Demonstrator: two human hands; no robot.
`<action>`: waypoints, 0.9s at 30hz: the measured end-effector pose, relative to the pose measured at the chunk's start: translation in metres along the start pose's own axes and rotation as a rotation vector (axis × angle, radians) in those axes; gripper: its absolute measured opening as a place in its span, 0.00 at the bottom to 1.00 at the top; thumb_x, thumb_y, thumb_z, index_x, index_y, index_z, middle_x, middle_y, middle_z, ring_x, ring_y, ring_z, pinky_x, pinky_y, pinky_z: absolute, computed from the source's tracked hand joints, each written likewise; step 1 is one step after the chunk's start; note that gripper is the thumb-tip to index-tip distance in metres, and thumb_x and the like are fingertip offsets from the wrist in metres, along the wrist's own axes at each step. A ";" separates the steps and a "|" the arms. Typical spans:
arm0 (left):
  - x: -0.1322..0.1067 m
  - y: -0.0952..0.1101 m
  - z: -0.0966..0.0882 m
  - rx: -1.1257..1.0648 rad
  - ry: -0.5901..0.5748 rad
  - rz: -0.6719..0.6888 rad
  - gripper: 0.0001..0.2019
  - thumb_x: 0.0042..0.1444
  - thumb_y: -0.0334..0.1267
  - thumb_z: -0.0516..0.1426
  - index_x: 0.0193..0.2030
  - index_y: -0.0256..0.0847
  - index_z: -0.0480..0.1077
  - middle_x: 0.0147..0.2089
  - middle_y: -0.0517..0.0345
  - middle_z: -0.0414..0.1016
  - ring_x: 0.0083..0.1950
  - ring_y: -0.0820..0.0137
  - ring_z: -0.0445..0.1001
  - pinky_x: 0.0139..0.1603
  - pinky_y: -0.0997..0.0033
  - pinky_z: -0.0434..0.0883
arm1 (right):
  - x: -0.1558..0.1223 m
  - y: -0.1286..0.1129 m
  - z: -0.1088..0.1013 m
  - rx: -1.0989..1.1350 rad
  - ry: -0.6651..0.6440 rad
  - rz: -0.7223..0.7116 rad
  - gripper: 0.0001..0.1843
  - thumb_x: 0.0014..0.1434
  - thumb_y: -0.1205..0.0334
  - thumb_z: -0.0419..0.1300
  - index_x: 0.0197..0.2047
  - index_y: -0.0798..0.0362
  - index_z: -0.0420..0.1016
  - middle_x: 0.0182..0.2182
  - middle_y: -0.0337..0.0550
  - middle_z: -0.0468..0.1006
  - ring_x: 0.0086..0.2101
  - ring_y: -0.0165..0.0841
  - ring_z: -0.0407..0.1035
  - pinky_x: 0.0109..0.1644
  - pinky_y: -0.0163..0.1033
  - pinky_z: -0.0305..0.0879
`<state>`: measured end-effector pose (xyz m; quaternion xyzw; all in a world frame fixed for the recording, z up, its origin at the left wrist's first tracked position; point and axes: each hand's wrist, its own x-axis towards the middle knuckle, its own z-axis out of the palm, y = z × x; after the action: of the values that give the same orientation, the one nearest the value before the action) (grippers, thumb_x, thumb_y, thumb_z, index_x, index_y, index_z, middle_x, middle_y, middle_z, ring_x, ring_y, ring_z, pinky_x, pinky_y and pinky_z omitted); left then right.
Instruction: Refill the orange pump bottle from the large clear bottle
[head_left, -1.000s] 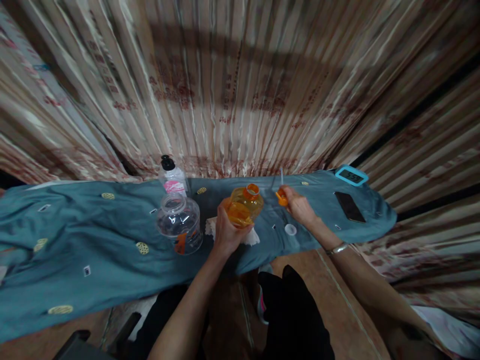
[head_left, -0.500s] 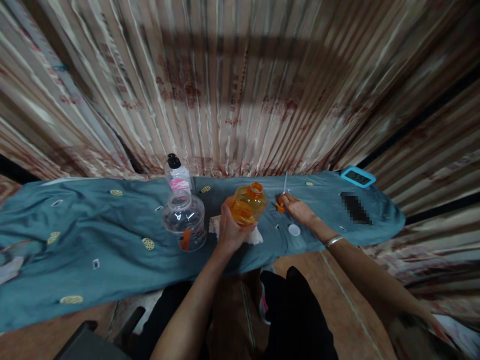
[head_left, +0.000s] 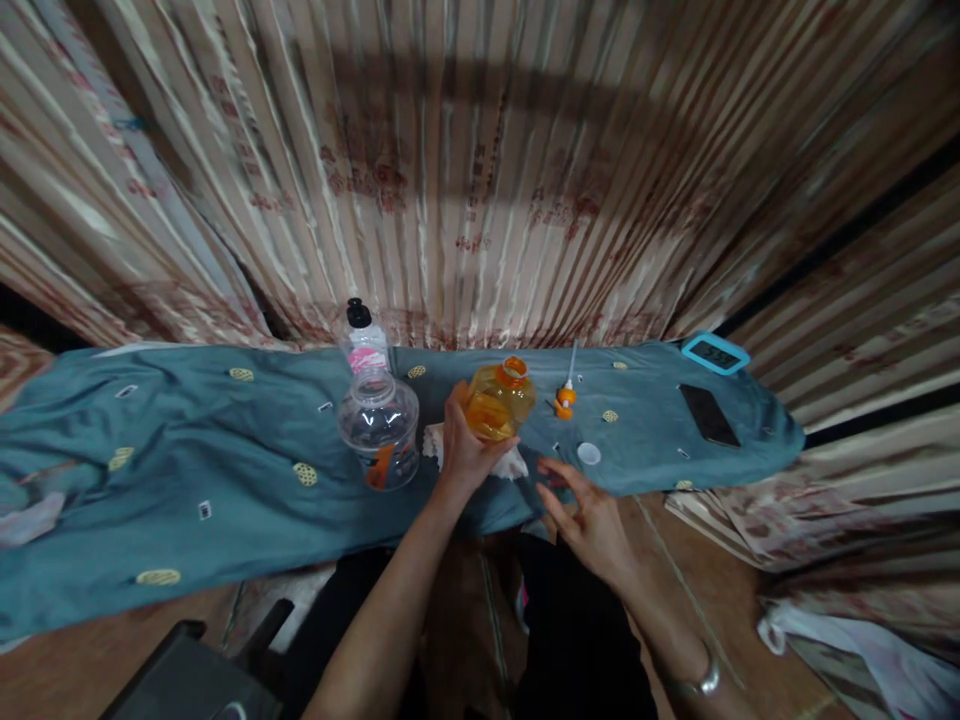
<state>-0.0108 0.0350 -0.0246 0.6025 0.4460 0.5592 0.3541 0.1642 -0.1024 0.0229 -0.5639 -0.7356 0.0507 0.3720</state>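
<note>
Head view: left hand (head_left: pixel 469 452) holds the open-necked orange bottle (head_left: pixel 504 398) over white tissue (head_left: pixel 513 463); right hand (head_left: pixel 594 526) spread and empty by the teal cover's (head_left: pixel 251 450) front edge; steady, mouth-up, unsqueezed support probably handles it best.

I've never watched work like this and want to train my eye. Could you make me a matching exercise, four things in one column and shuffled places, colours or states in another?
1. orange bottle
2. clear jar
3. clock
4. right hand

A. has a light blue frame
B. held in the left hand
C. holds nothing, fingers apart
D. stands before the black-topped bottle

Pairs: 1-B; 2-D; 3-A; 4-C
</note>
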 end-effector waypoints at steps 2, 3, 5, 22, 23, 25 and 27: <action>-0.001 0.000 -0.001 0.001 0.006 -0.004 0.62 0.35 0.46 0.81 0.75 0.42 0.55 0.75 0.31 0.69 0.77 0.41 0.71 0.78 0.38 0.69 | -0.008 -0.016 0.006 0.063 -0.005 0.050 0.13 0.77 0.63 0.60 0.59 0.60 0.77 0.48 0.53 0.87 0.39 0.38 0.86 0.44 0.40 0.86; -0.001 0.001 -0.002 0.002 0.008 -0.005 0.63 0.35 0.47 0.80 0.76 0.42 0.53 0.75 0.31 0.69 0.77 0.41 0.72 0.77 0.38 0.69 | -0.010 -0.020 0.009 0.086 -0.009 0.065 0.13 0.76 0.63 0.60 0.59 0.59 0.77 0.47 0.52 0.87 0.39 0.38 0.86 0.44 0.42 0.86; -0.002 0.002 -0.003 0.002 0.006 -0.001 0.65 0.37 0.47 0.80 0.78 0.42 0.51 0.73 0.31 0.71 0.76 0.43 0.73 0.77 0.38 0.70 | -0.012 -0.023 0.015 0.124 -0.020 0.091 0.14 0.76 0.63 0.60 0.58 0.60 0.78 0.47 0.52 0.87 0.39 0.40 0.86 0.45 0.45 0.87; -0.085 0.063 -0.108 0.285 0.000 0.303 0.14 0.67 0.43 0.66 0.57 0.45 0.75 0.51 0.52 0.83 0.54 0.61 0.85 0.58 0.61 0.83 | 0.012 -0.051 0.050 0.407 -0.306 0.139 0.30 0.69 0.57 0.54 0.63 0.73 0.79 0.51 0.69 0.83 0.47 0.56 0.83 0.54 0.64 0.81; -0.087 0.062 -0.118 0.291 0.051 0.250 0.14 0.66 0.44 0.67 0.56 0.45 0.76 0.50 0.53 0.82 0.52 0.62 0.85 0.58 0.61 0.82 | 0.014 -0.053 0.055 0.422 -0.326 0.150 0.32 0.69 0.56 0.54 0.64 0.74 0.77 0.52 0.70 0.83 0.47 0.56 0.82 0.54 0.64 0.81; -0.082 0.054 -0.134 0.262 0.214 0.160 0.26 0.60 0.49 0.71 0.61 0.45 0.73 0.57 0.49 0.81 0.58 0.59 0.83 0.66 0.56 0.80 | 0.022 -0.058 0.068 0.439 -0.358 0.179 0.35 0.68 0.56 0.56 0.69 0.77 0.72 0.57 0.74 0.80 0.53 0.59 0.80 0.60 0.67 0.77; -0.066 0.040 -0.140 0.214 0.361 0.095 0.52 0.46 0.53 0.78 0.74 0.45 0.62 0.73 0.40 0.72 0.76 0.50 0.72 0.79 0.48 0.69 | 0.034 -0.063 0.084 0.441 -0.373 0.230 0.42 0.67 0.59 0.61 0.75 0.81 0.61 0.65 0.77 0.73 0.65 0.63 0.71 0.71 0.70 0.67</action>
<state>-0.1419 -0.0507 0.0066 0.5468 0.5302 0.6237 0.1758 0.0606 -0.0661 0.0103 -0.5300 -0.6939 0.3532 0.3358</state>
